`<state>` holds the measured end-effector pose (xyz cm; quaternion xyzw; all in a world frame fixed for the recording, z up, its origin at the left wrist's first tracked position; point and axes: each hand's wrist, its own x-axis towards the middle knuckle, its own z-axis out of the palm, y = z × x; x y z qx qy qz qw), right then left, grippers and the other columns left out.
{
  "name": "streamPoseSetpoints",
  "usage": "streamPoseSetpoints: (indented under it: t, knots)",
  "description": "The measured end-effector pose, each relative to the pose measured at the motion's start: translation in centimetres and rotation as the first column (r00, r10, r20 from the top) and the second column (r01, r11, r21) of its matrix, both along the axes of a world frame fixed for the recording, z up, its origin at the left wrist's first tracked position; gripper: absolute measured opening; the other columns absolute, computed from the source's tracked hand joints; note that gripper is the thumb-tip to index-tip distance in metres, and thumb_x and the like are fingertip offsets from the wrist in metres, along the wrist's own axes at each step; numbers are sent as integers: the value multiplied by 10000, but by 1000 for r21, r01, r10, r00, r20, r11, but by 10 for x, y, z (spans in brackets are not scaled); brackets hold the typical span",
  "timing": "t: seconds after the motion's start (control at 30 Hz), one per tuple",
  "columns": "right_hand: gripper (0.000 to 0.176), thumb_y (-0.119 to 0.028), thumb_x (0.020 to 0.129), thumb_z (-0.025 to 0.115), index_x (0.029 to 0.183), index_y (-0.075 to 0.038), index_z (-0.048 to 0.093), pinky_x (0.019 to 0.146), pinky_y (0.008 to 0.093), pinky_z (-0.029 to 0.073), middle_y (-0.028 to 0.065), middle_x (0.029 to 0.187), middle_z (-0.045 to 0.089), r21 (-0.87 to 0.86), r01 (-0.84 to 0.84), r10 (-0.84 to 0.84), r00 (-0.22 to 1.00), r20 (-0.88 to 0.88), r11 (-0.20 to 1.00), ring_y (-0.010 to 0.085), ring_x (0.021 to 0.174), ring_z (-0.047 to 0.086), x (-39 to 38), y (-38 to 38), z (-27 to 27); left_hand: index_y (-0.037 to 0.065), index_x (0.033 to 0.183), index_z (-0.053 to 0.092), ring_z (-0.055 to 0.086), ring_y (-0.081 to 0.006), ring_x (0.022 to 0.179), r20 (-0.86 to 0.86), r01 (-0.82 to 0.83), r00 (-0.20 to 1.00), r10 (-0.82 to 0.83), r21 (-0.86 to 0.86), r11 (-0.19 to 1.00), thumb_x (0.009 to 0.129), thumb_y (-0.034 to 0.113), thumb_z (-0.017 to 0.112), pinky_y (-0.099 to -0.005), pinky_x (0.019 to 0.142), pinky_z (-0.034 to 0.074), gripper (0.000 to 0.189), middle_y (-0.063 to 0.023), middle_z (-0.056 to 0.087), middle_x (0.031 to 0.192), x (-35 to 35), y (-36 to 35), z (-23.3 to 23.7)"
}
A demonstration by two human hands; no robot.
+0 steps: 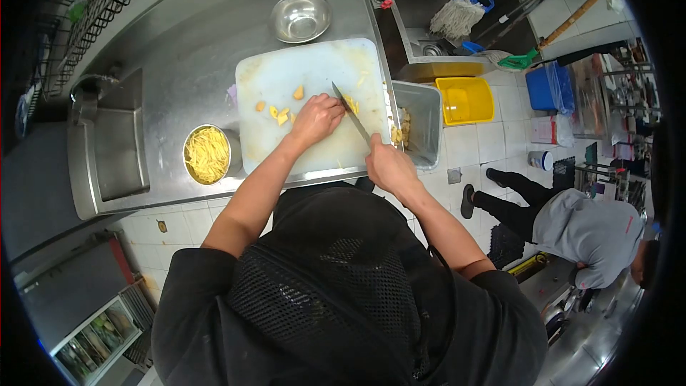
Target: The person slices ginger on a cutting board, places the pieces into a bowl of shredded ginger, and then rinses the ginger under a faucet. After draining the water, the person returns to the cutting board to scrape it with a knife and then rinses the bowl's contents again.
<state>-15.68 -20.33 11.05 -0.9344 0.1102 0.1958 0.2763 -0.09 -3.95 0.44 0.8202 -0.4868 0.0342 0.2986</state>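
My right hand [391, 167] is wrapped round the handle of a kitchen knife [355, 120], whose blade slants up and left across the white cutting board [271, 71]. My left hand [319, 119] has its fingers curled beside the blade, pressing down on ginger that they mostly hide. Cut yellow ginger [353, 105] lies just right of the blade. Left of my left hand are several small ginger pieces [283, 116], with another chunk [299, 91] above them. A round metal container [187, 164] full of thin yellow shreds stands left of the board.
Behind the board stands a metal bowl [301, 18]. A grey bin [426, 125] with scraps and a yellow tub [465, 100] are at the right. Sinks lie at the far left [121, 136] and upper right. A person in grey [589, 232] bends over at the right.
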Motion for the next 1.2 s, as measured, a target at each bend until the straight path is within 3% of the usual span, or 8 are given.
streamPoseSetpoints:
  t: [0.37, 0.57, 0.77, 0.83, 0.93, 0.97, 1.03, 1.2]
  knots:
    - [243, -72, 895, 473, 1090, 65, 518, 803, 566, 524, 335, 888, 675, 48, 68, -66, 997, -35, 997, 494, 880, 673, 28, 10, -24, 56, 894, 742, 630, -241, 897, -12, 41, 999, -42, -27, 999, 795, 67, 692, -371, 795, 538, 112, -53, 692, 925, 3, 1, -6]
    - [246, -125, 907, 498, 1056, 69, 521, 797, 588, 509, 344, 869, 668, 137, 97, -114, 986, 124, 986, 513, 855, 660, 53, -4, -31, 49, 919, 740, 639, -271, 907, -66, 37, 997, -38, -21, 999, 806, 54, 685, -376, 813, 541, 126, -65, 702, 964, 10, 8, 2]
    - [233, -156, 916, 517, 1013, 55, 510, 774, 598, 492, 351, 807, 648, 163, 51, -71, 990, 122, 985, 527, 804, 643, 20, -14, -22, 24, 914, 732, 640, -331, 944, -61, -493, 870, 490, -168, 854, 829, 41, 680, -416, 843, 530, 102, -121, 701, 999, 37, 31, 25]
    - [227, -158, 918, 517, 1004, 52, 509, 770, 598, 492, 350, 797, 645, 190, 28, -50, 992, 114, 981, 530, 797, 640, 10, -12, -40, 24, 934, 725, 637, -340, 979, -334, -445, 804, 492, 210, 871, 812, 51, 697, -416, 871, 523, 128, -138, 697, 1029, 47, 37, 24]
    - [212, -149, 922, 512, 984, 53, 509, 756, 594, 493, 342, 779, 642, 230, 12, -38, 993, 111, 973, 530, 781, 635, 0, -13, -56, 31, 988, 707, 630, -346, 1010, -472, -427, 733, 490, 241, 871, 792, 58, 714, -414, 892, 517, 198, -143, 693, 1045, 41, 33, 20]
    - [208, -143, 920, 514, 988, 54, 507, 753, 591, 494, 338, 779, 643, 239, 68, -100, 987, 126, 969, 526, 780, 636, -2, -14, -60, 31, 988, 707, 630, -346, 1010, -472, -427, 733, 489, 241, 872, 792, 58, 714, -414, 892, 517, 198, -143, 693, 1045, 34, 31, 17]
    - [204, -137, 919, 515, 991, 54, 506, 749, 588, 495, 335, 778, 644, 251, 134, -172, 976, 135, 959, 522, 779, 638, -5, -16, -61, 36, 1032, 685, 626, -340, 1040, -384, -253, 895, 226, -19, 967, 786, 23, 708, -411, 891, 520, 248, -134, 689, 1054, 12, 25, 13]
    - [194, -118, 902, 528, 1008, 42, 503, 732, 588, 501, 315, 760, 651, 183, -25, -9, 984, 180, 983, 500, 756, 651, 1, -23, -51, 43, 1041, 685, 655, -265, 1017, -286, -161, 949, 135, -71, 984, 815, 11, 727, -379, 872, 548, 232, -113, 681, 1077, -18, 21, 9]
